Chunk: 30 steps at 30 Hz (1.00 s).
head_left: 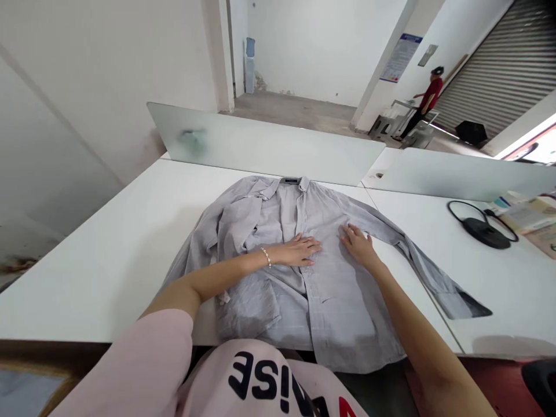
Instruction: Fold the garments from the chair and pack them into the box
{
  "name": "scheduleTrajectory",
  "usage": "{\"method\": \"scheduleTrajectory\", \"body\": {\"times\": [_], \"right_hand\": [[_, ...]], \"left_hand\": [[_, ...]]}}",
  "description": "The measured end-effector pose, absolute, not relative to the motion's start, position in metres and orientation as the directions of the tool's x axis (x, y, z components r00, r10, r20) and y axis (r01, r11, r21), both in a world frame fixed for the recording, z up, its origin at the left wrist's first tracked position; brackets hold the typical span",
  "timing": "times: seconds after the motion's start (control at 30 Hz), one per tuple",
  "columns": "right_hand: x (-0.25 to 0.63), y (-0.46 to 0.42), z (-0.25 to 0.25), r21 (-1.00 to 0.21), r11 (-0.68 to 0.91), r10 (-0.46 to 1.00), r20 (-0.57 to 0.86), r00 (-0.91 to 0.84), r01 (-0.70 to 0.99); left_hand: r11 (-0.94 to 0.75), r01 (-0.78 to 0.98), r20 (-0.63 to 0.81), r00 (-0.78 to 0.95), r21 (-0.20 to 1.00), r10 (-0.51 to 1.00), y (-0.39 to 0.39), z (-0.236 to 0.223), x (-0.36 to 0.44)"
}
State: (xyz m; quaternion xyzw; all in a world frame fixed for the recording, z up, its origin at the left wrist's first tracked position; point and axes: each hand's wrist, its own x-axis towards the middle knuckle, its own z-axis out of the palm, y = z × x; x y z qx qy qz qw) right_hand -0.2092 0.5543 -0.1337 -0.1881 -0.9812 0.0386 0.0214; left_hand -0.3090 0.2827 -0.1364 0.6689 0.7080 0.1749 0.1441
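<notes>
Both hands lie palm down on a pale grey long-sleeved button-front shirt (334, 304), which is spread on a white table (91, 289). The left hand (295, 250), with a pearl bracelet (266, 257) at the wrist, rests on the shirt front with its fingers extended and close together. The right hand (358, 246) rests just beside it, its fingers (347, 233) slightly spread. Neither hand pinches or grips the fabric.

Beyond the fingertips lies the collar (291, 185). Left of the left-hand fingers, the cloth is bunched and overlapped, so the left sleeve's course and cuff cannot be made out. Right of the right-hand fingers, the right sleeve (403, 246) runs out to a cuff (460, 304) with a dark underside showing.

Behind the wrists, the person's pink sweatshirt (256, 376) hides the lower part of the shirt. Well right of the fingers lies a black object with a looped cable (482, 231); its type cannot be determined. Papers (527, 215) lie beyond it, cut off by the frame edge.
</notes>
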Motion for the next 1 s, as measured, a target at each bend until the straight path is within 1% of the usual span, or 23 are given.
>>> {"method": "scheduleTrajectory", "body": {"times": [0.07,0.1,0.17,0.2,0.23,0.3,0.37,0.4,0.43,0.5,0.57,0.63,0.67,0.7,0.73,0.8,0.83,0.87,0.9,0.93,1.0], "right_hand": [[-0.201,0.542,-0.135,-0.071,0.94,0.336,0.018,-0.942,0.334],[-0.197,0.538,-0.134,-0.059,0.938,0.343,0.023,-0.939,0.341],[-0.195,0.526,-0.126,-0.057,0.938,0.346,0.06,-0.936,0.343],[-0.197,0.516,-0.121,-0.087,0.946,0.32,0.088,-0.943,0.313],[-0.199,0.502,-0.116,-0.144,0.958,0.266,0.111,-0.958,0.249],[-0.202,0.462,-0.108,-0.32,0.947,0.081,0.132,-0.988,0.035],[-0.2,0.41,-0.105,-0.496,0.851,-0.146,0.093,-0.985,-0.173],[-0.196,0.384,-0.105,-0.552,0.799,-0.24,0.068,-0.968,-0.237],[-0.191,0.36,-0.106,-0.58,0.766,-0.313,0.041,-0.949,-0.278],[-0.176,0.321,-0.107,-0.56,0.77,-0.373,-0.007,-0.928,-0.306],[-0.161,0.296,-0.107,-0.474,0.825,-0.36,-0.023,-0.933,-0.307],[-0.149,0.282,-0.104,-0.391,0.862,-0.343,0.022,-0.939,-0.324],[-0.144,0.277,-0.101,-0.377,0.858,-0.354,0.058,-0.934,-0.349],[-0.142,0.271,-0.099,-0.391,0.837,-0.381,0.086,-0.921,-0.383],[-0.141,0.265,-0.098,-0.437,0.795,-0.423,0.099,-0.901,-0.421],[-0.144,0.25,-0.098,-0.586,0.664,-0.521,0.083,-0.849,-0.465],[-0.148,0.241,-0.1,-0.654,0.601,-0.562,0.062,-0.825,-0.459],[-0.153,0.232,-0.103,-0.697,0.564,-0.591,0.034,-0.806,-0.443],[-0.157,0.223,-0.106,-0.706,0.564,-0.609,-0.004,-0.793,-0.429],[-0.162,0.214,-0.11,-0.68,0.598,-0.616,-0.05,-0.786,-0.425],[-0.17,0.201,-0.114,-0.558,0.699,-0.615,-0.153,-0.773,-0.446]], "left_hand": [[-0.005,0.884,0.074,-0.033,0.467,0.997,0.273,-0.125,-0.318],[-0.008,0.888,0.101,-0.043,0.459,0.994,0.267,-0.12,-0.327],[0.07,0.909,0.154,-0.145,0.41,0.977,0.253,-0.112,-0.35],[0.143,0.913,0.179,-0.224,0.381,0.958,0.246,-0.11,-0.366],[0.228,0.906,0.197,-0.312,0.357,0.93,0.238,-0.109,-0.383],[0.395,0.858,0.198,-0.472,0.329,0.859,0.226,-0.11,-0.418],[0.533,0.795,0.162,-0.59,0.29,0.791,0.217,-0.111,-0.45],[0.585,0.766,0.14,-0.631,0.265,0.763,0.214,-0.112,-0.463],[0.627,0.741,0.12,-0.663,0.24,0.739,0.213,-0.112,-0.474],[0.69,0.695,0.084,-0.714,0.202,0.695,0.215,-0.113,-0.489],[0.741,0.644,0.049,-0.76,0.191,0.648,0.221,-0.114,-0.497],[0.774,0.603,0.014,-0.791,0.193,0.612,0.229,-0.117,-0.5],[0.785,0.589,0.005,-0.8,0.192,0.6,0.232,-0.118,-0.5],[0.789,0.585,0.007,-0.804,0.187,0.594,0.236,-0.12,-0.501],[0.79,0.587,0.019,-0.805,0.177,0.593,0.239,-0.123,-0.501],[0.781,0.608,0.051,-0.793,0.142,0.607,0.244,-0.126,-0.503],[0.771,0.625,0.067,-0.78,0.121,0.622,0.245,-0.128,-0.504],[0.759,0.644,0.081,-0.765,0.099,0.639,0.246,-0.129,-0.505],[0.744,0.664,0.095,-0.748,0.079,0.657,0.247,-0.13,-0.507],[0.727,0.683,0.109,-0.729,0.064,0.675,0.248,-0.13,-0.507],[0.697,0.716,0.138,-0.696,0.05,0.705,0.248,-0.13,-0.508]]}}
